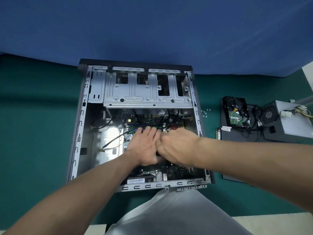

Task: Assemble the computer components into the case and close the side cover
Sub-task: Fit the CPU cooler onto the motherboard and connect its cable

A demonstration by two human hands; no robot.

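The open computer case lies on its side on the green table, with the motherboard mounted in its lower right part. Both of my hands are inside, over the middle of the board. My left hand lies flat, its straight fingers reaching over the memory sticks. My right hand is beside it, touching it, with fingers curled down over a dark part that is almost wholly hidden beneath both hands. Black cables run across the board's top.
The metal drive cage spans the case's far end. Right of the case, a hard drive and a grey power supply rest on a dark panel. Several small screws lie nearby. A loose cable crosses the case floor.
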